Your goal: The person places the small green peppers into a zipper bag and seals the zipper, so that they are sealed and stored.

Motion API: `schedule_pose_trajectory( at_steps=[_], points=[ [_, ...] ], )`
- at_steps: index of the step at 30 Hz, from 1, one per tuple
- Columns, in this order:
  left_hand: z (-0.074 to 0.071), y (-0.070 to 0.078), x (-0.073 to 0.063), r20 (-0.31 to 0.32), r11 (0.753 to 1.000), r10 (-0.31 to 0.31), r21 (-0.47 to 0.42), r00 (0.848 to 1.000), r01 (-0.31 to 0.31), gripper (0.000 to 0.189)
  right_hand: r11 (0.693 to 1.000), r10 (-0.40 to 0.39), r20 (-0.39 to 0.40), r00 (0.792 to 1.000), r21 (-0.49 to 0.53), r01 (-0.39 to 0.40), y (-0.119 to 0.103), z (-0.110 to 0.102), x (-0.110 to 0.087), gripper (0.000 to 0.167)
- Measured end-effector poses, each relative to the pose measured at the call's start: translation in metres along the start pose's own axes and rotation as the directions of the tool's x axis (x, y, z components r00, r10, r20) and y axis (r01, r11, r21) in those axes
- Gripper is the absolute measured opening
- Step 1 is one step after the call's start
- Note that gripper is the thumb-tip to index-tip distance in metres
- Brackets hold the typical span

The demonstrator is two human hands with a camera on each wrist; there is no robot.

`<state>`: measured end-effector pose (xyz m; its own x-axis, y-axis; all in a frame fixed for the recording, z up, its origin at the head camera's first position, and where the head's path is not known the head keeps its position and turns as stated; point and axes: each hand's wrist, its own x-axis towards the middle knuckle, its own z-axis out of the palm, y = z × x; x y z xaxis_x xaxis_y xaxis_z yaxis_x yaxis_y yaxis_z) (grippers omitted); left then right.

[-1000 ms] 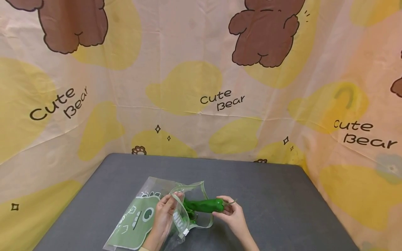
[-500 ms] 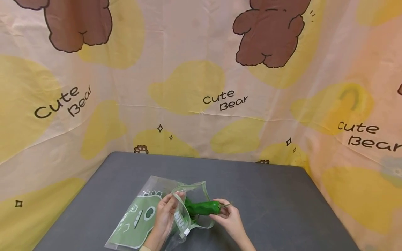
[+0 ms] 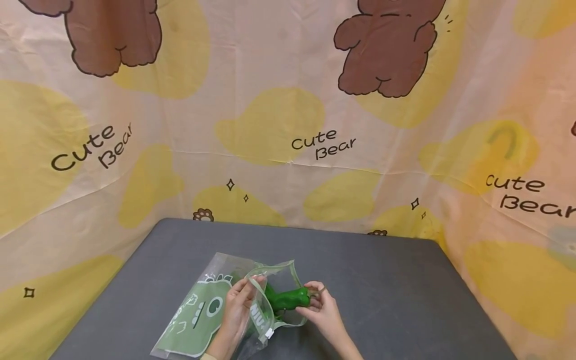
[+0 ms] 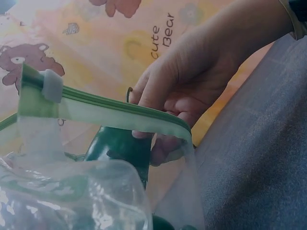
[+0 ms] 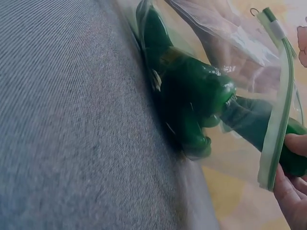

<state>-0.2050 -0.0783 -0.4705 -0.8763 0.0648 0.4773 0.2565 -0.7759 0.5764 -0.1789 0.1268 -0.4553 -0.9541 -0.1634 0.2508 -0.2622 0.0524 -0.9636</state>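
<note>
My left hand [image 3: 236, 307] pinches the rim of a clear zip bag [image 3: 216, 262] printed with a green cartoon face, keeping its mouth spread. By the stem end, my right hand [image 3: 326, 310] holds a long green pepper [image 3: 290, 300]; its other end is inside the mouth. The left wrist view shows that pepper [image 4: 120, 143] behind the green zip edge [image 4: 120, 105], with a white slider [image 4: 53, 86] at one end. Several more green peppers [image 5: 196, 81] lie inside the bag in the right wrist view. The fingertips of my left hand are partly behind the plastic.
A dark grey table [image 3: 382, 280] lies under the bag and hands. Its far edge meets a hanging cloth [image 3: 270, 120] printed with brown bears and yellow patches, which also rises at both sides.
My right hand has moved left with the pepper, pushing it further into the bag's mouth. My left hand keeps its hold on the rim. The head view has shifted slightly.
</note>
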Motion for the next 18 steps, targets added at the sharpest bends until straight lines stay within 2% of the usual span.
schedule_pose_trajectory(
  at_steps=[7,12,18],
  points=[
    [0.0,0.0,0.0,0.025,1.0,0.005,-0.018,1.0,-0.005,0.036,0.994,-0.087,-0.021,0.996,-0.075,0.086,-0.014,0.01,0.001,0.038],
    [0.001,0.0,0.001,0.053,0.999,-0.002,-0.047,0.999,0.004,0.036,0.991,-0.09,0.013,0.996,-0.095,0.091,-0.014,0.015,0.004,0.032],
    [0.001,0.0,0.0,0.033,0.999,-0.014,-0.041,0.999,0.015,0.035,0.997,-0.078,0.054,0.995,-0.016,0.079,-0.015,0.019,0.006,0.027]
  ],
)
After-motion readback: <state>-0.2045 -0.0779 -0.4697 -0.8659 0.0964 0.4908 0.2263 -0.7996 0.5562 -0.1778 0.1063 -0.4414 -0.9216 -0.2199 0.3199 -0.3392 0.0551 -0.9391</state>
